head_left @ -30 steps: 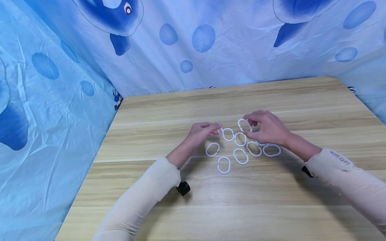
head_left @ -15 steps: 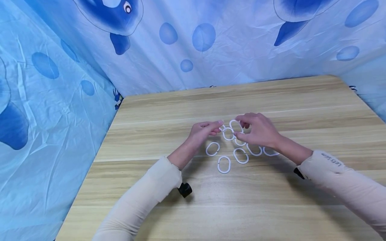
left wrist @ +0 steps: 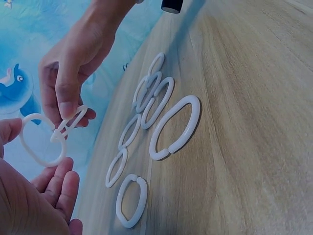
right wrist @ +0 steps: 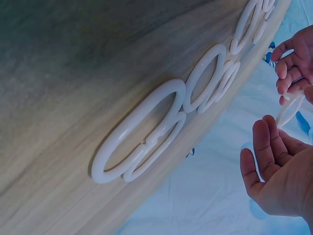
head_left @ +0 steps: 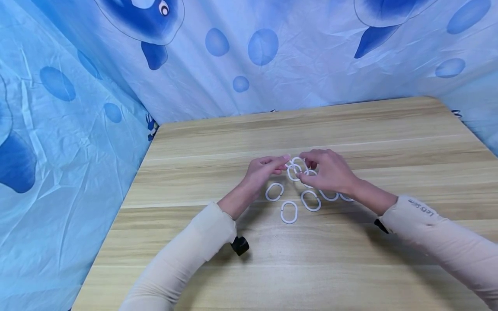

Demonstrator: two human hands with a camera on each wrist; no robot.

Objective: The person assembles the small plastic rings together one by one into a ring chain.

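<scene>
My left hand (head_left: 265, 168) pinches a white oval curtain ring (left wrist: 30, 154) that has a small gap in it. Opposite it, my right hand (head_left: 328, 171) holds a second white ring (head_left: 298, 158) between thumb and fingers. In the left wrist view the two rings meet near the gap; whether they are hooked together I cannot tell. Both are held above the table. In the right wrist view, my right hand (right wrist: 283, 171) partly hides the held rings.
Several more white rings lie on the wooden table (head_left: 280, 268), including a left one (head_left: 266, 193), a front one (head_left: 282, 212) and a middle one (head_left: 311, 210). Others lie partly under my right hand. A blue dolphin-print curtain (head_left: 186, 77) hangs behind.
My right hand has moved left with its ring, bringing it up against the ring in my left hand. The left hand has barely moved.
</scene>
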